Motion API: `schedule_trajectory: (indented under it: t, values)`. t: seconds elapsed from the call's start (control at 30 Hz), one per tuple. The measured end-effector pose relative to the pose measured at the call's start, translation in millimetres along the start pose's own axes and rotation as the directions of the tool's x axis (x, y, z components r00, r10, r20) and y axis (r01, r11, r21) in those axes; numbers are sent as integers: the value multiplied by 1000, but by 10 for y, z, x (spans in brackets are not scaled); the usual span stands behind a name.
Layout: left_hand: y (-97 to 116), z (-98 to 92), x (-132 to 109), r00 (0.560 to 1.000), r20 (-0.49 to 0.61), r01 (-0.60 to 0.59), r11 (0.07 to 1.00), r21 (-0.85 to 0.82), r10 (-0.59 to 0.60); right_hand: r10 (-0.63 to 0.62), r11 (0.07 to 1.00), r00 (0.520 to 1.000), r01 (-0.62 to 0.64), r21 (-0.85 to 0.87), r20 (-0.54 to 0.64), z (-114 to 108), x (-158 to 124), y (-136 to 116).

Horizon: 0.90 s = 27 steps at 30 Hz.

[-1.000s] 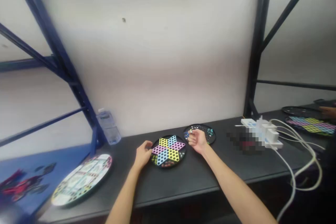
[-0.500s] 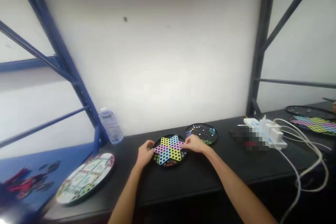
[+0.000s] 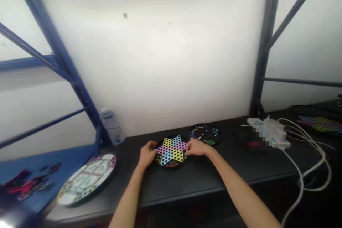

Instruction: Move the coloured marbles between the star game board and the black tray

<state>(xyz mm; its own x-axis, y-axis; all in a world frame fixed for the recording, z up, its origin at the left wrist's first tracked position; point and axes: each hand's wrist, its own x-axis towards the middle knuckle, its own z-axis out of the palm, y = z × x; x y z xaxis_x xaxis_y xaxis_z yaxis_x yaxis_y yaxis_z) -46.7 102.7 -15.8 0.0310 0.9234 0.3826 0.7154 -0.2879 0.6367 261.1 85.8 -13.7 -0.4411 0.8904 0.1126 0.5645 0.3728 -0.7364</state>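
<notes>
Head view: a round black Chinese-checkers board bearing a pastel six-pointed star lies on a dark tabletop. The left hand and right hand are placed at its opposite edges, fingers pressed together against it; no pinched piece is seen, and a firm grip cannot be confirmed. A second round black board is set just behind.

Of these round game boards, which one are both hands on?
The star-patterned Chinese checkers board, held at its edges between the left hand and right hand; the black board behind it is untouched.
</notes>
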Motion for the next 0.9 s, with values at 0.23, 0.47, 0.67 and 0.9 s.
schedule_trajectory:
  t: [0.23, 0.47, 0.67, 0.9]
  values:
    - [-39, -2, 33, 1000, 10, -16, 1000, 3, 16, 208, 741, 978, -154, 653, -5, 34, 50, -22]
    - [-81, 16, 65, 1000, 12, -18, 1000, 26, 17, 158, 111, 972, -192, 975, 173, 58, 167, 15]
    - [-84, 17, 70, 1000, 7, -26, 999, 27, 26, 303, 106, 943, -173, 979, 134, 78, 180, 42]
    - [-90, 14, 63, 1000, 12, -19, 1000, 5, 19, 274, 714, 926, -14, 700, -261, 174, 109, -88]
